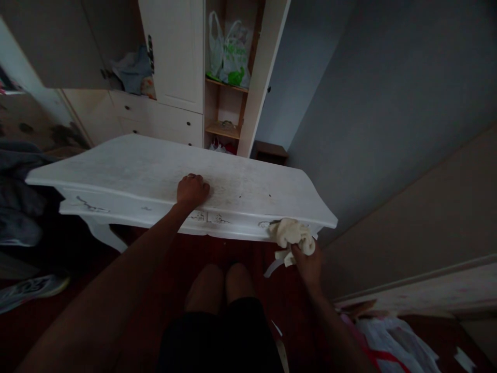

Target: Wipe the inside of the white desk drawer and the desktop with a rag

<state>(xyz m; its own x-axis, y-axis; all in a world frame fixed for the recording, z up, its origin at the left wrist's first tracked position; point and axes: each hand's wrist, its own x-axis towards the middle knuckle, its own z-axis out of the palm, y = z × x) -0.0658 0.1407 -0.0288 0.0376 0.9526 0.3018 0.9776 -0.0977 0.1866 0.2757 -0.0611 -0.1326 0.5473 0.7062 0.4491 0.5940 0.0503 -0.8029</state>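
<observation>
A white table (155,160) with carved drawer fronts stands before me, its top smudged with grey dirt and dark specks. My left hand (193,189) rests on the tabletop near the front edge, its fingers curled into a fist; nothing shows in it. Bunched in my right hand (308,261) is a cream cloth (292,235), pressed to the right end of the drawer front by a carved ornament. The cloth hides that part of the drawer, and a strip of it hangs down.
Behind the table, a white wardrobe (176,52) stands with doors open; plastic bags (235,54) sit on its shelf. A grey wall (388,103) runs along the right. A shoe (33,290) lies at left on the red floor, and bags (392,344) lie at lower right.
</observation>
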